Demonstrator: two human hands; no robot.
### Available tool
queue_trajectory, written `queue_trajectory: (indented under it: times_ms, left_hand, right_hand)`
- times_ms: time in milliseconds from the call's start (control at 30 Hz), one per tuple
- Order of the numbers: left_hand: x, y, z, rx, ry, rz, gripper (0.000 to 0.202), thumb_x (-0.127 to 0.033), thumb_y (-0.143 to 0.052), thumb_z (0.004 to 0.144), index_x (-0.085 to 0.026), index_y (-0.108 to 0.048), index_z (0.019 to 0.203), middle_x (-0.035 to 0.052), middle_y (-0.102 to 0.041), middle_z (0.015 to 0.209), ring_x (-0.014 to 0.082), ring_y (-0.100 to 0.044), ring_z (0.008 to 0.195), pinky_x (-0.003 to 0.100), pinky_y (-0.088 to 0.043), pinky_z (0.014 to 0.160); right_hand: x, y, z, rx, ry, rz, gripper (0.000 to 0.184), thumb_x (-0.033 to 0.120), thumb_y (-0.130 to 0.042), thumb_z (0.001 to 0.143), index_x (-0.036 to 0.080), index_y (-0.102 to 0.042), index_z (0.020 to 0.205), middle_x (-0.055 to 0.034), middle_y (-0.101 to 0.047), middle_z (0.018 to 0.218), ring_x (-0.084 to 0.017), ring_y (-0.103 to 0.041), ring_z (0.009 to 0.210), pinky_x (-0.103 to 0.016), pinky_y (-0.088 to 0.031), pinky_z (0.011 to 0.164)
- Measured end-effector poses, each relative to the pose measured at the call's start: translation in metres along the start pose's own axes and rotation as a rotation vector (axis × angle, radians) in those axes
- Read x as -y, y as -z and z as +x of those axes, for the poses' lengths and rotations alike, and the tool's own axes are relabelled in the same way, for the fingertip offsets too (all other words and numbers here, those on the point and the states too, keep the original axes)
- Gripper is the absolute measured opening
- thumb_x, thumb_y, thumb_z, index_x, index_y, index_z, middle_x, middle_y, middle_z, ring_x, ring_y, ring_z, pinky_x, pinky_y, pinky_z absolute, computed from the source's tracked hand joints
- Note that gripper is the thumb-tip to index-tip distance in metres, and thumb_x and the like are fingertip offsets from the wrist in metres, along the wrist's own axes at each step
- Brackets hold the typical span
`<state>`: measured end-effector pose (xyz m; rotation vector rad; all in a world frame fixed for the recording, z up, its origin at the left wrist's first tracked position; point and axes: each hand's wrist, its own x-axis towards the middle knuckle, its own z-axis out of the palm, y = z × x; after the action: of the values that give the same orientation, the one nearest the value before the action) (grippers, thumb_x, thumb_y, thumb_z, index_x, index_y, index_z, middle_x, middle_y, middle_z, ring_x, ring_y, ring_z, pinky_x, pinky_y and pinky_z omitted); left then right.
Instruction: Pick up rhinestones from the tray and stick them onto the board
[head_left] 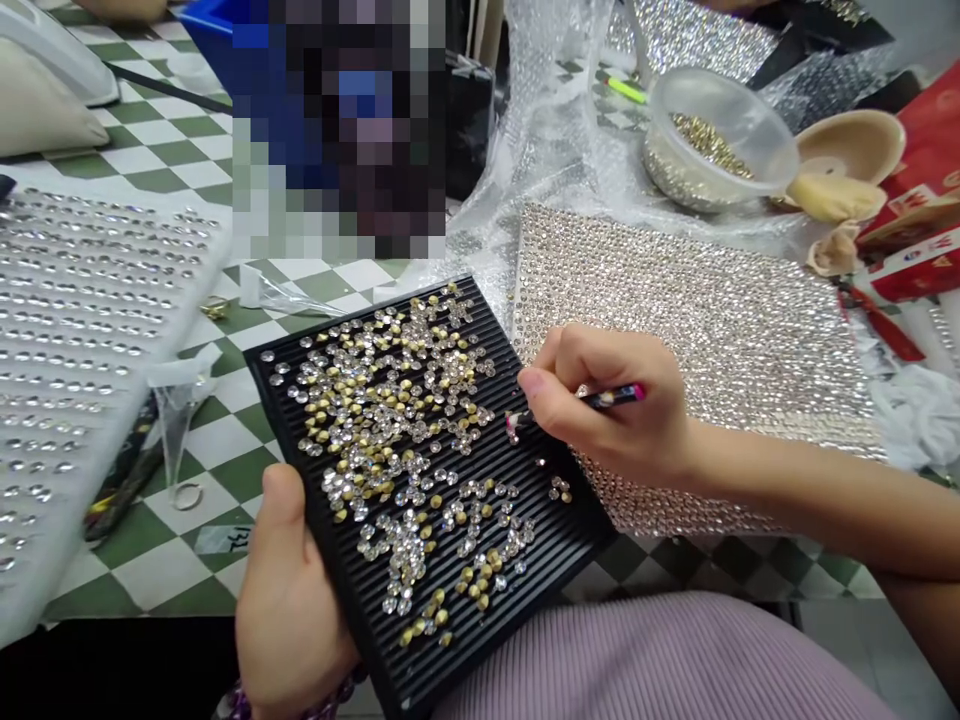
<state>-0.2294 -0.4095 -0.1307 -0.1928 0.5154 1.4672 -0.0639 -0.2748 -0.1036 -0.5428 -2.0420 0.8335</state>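
Note:
My left hand (pixel 289 600) grips the near left edge of a black ribbed tray (pixel 547 520), thumb on top. Many loose rhinestones (pixel 390 420), clear and gold-backed, lie scattered over the tray. My right hand (pixel 607 400) is closed round a dark picker pencil (pixel 600 400) with a pink end, held low across the tray's right side. The pencil's tip (pixel 513 424) hovers just over the ribs next to the stones. Under my right wrist lies a sheet covered in set rhinestones (pixel 735 330).
A white sheet with rows of stones (pixel 82 330) lies at the left on the green-and-white checked tablecloth (pixel 187 160). A clear tub of gold stones (pixel 709 135) sits at the back right, beside beige cups (pixel 847 150) and bubble wrap (pixel 547 130). Small plastic bags (pixel 176 400) lie left of the tray.

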Motion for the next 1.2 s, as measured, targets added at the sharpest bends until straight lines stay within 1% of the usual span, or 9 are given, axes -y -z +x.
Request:
queue_trajectory:
  times_ms: [167,267,333,433,533,600,700,933,1200]
  left_hand:
    - [0.003,-0.003,0.001,-0.071,-0.023,-0.009,0.046,-0.053,-0.052,0.090,-0.040,-0.055,0.135,-0.0075,-0.058,0.136,0.0242,-0.021,0.145,0.046,-0.019,0.119]
    - [0.002,-0.002,0.001,-0.080,-0.011,0.011,0.051,-0.055,-0.053,0.089,-0.036,-0.054,0.137,-0.0052,-0.057,0.138,0.0249,-0.018,0.145,0.046,-0.019,0.119]
    - [0.002,-0.001,0.001,-0.071,-0.009,0.023,0.052,-0.054,-0.052,0.090,-0.032,-0.055,0.137,-0.0030,-0.056,0.140,0.0254,-0.017,0.146,0.047,-0.018,0.119]
    - [0.002,0.001,0.001,-0.041,-0.039,0.022,0.045,-0.051,-0.051,0.091,-0.032,-0.060,0.131,-0.0037,-0.056,0.139,0.0259,-0.018,0.145,0.048,-0.017,0.119]
    - [0.002,-0.001,0.001,-0.004,-0.002,0.030,0.043,-0.051,-0.052,0.090,-0.030,-0.066,0.125,-0.0029,-0.056,0.140,0.0274,-0.017,0.146,0.048,-0.018,0.119]
    - [0.002,-0.004,0.001,-0.017,0.022,0.030,0.044,-0.051,-0.054,0.089,-0.027,-0.067,0.124,-0.0020,-0.055,0.140,0.0280,-0.016,0.146,0.049,-0.019,0.118]
    - [0.002,-0.008,0.000,-0.079,-0.003,0.009,0.041,-0.049,-0.058,0.088,-0.030,-0.067,0.122,-0.0039,-0.056,0.139,0.0272,-0.015,0.146,0.050,-0.019,0.118]
    - [0.004,-0.006,0.000,-0.162,-0.019,0.023,0.049,-0.052,-0.062,0.084,-0.023,-0.067,0.123,0.0010,-0.058,0.137,0.0295,-0.017,0.146,0.051,-0.022,0.118]
    - [0.006,-0.014,0.001,-0.282,-0.055,0.019,0.062,-0.052,-0.066,0.081,-0.030,-0.054,0.137,-0.0007,-0.062,0.133,0.0288,-0.022,0.144,0.053,-0.025,0.117]
  right_hand:
    - [0.000,0.001,-0.003,0.057,0.152,-0.071,0.038,0.004,-0.055,0.083,0.021,-0.029,0.060,0.0051,-0.043,0.054,-0.004,-0.044,0.050,-0.019,-0.029,0.043]
    - [0.001,0.003,-0.003,0.071,0.193,-0.112,0.037,0.006,-0.055,0.084,0.021,-0.030,0.061,0.0049,-0.045,0.054,-0.005,-0.043,0.050,-0.019,-0.029,0.043]
    - [0.003,0.004,-0.002,0.052,0.162,-0.086,0.037,0.007,-0.055,0.084,0.022,-0.030,0.061,0.0051,-0.044,0.053,-0.006,-0.044,0.049,-0.020,-0.031,0.043]
    - [0.005,0.007,0.001,0.051,0.065,-0.006,0.038,0.008,-0.055,0.084,0.022,-0.028,0.061,0.0054,-0.043,0.052,-0.006,-0.045,0.049,-0.021,-0.033,0.043]
    - [0.007,0.011,0.003,0.125,-0.009,0.051,0.040,0.009,-0.057,0.084,0.022,-0.028,0.060,0.0062,-0.041,0.053,-0.005,-0.042,0.047,-0.021,-0.031,0.042]
    - [0.008,0.012,0.003,0.179,-0.050,0.064,0.041,0.011,-0.058,0.085,0.022,-0.027,0.059,0.0065,-0.039,0.053,-0.005,-0.041,0.047,-0.021,-0.031,0.043]
    - [0.009,0.013,0.001,0.194,-0.095,0.074,0.041,0.013,-0.056,0.085,0.022,-0.026,0.059,0.0067,-0.036,0.052,-0.005,-0.043,0.049,-0.020,-0.032,0.044]
    - [0.011,0.010,-0.003,0.198,-0.043,0.002,0.042,0.008,-0.056,0.084,0.022,-0.026,0.059,0.0066,-0.038,0.051,-0.005,-0.048,0.050,-0.019,-0.033,0.045]
    - [0.010,0.010,-0.005,0.215,-0.025,-0.060,0.042,0.009,-0.054,0.085,0.022,-0.025,0.058,0.0059,-0.042,0.051,-0.005,-0.049,0.051,-0.018,-0.032,0.043]
